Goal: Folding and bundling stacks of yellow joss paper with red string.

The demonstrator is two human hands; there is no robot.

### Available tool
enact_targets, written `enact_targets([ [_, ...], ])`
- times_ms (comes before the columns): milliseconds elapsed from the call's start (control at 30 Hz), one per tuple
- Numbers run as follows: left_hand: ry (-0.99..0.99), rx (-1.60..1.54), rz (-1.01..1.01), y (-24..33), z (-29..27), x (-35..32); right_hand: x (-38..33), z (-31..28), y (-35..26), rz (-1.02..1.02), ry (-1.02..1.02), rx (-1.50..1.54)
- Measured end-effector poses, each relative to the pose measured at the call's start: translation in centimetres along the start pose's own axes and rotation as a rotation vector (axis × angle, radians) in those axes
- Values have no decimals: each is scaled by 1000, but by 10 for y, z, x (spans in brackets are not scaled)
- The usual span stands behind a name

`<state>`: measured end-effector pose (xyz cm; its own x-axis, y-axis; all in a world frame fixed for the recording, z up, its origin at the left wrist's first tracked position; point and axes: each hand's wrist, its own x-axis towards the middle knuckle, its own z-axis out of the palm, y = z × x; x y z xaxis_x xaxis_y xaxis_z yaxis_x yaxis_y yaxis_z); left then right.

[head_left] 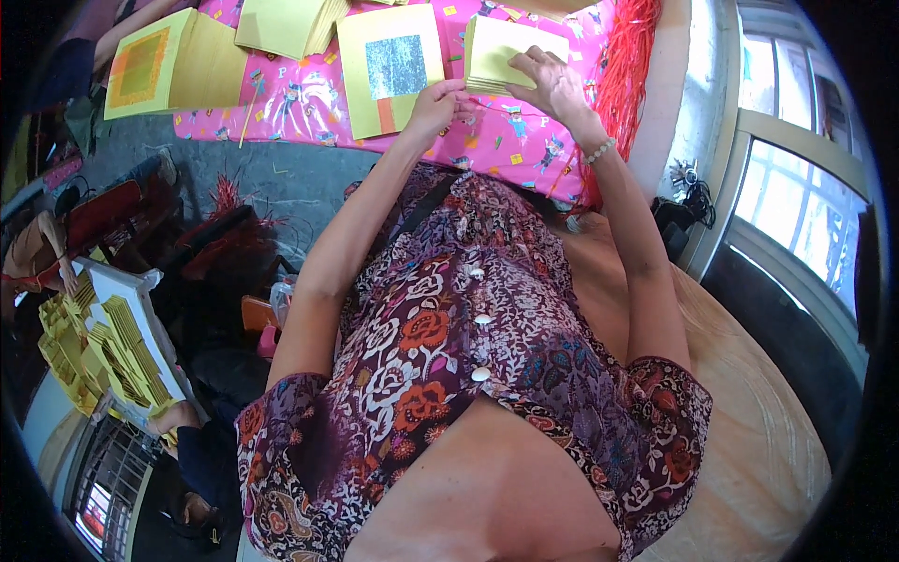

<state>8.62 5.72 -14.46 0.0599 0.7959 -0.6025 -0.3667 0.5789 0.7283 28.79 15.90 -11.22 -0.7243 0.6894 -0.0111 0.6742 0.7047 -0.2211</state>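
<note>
1. Nearest of all, a floral top (440, 347) with 3 white buttons (481, 319) lies below both hands, between the forearms.
2. The left hand (438, 110) has its fingers drawn together in a pinch near the stack's corner; whether anything thin is caught between them I cannot tell.
3. The right hand (554, 89), with a bead bracelet (599, 151) at its wrist, is unclenched, fingers spread on a stack of yellow paper (492, 47), thumb by the near edge.
4. That stack sits under the right fingers and just beyond the left fingertips.
5. Partly behind the left hand lies a yellow sheet with a silver square (393, 70).
6. Pink patterned cloth (290, 103) spreads under these papers; red strands (627, 66) hang to the right of the right hand.
7. Well left of the left hand, yellow sheets with an orange square (140, 70) lie beside another person's arm (136, 26).
8. Farther off, behind the left elbow, a person in dark clothes (201, 459) reaches to folded yellow papers (122, 342).
</note>
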Motion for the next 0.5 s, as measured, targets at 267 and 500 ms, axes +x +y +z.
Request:
enact_targets([
  [267,41,54,-13,4,-7,7,12,8,-23,128,-156,-215],
  [500,81,20,7,-1,2,7,11,20,-19,160,-114,-283],
])
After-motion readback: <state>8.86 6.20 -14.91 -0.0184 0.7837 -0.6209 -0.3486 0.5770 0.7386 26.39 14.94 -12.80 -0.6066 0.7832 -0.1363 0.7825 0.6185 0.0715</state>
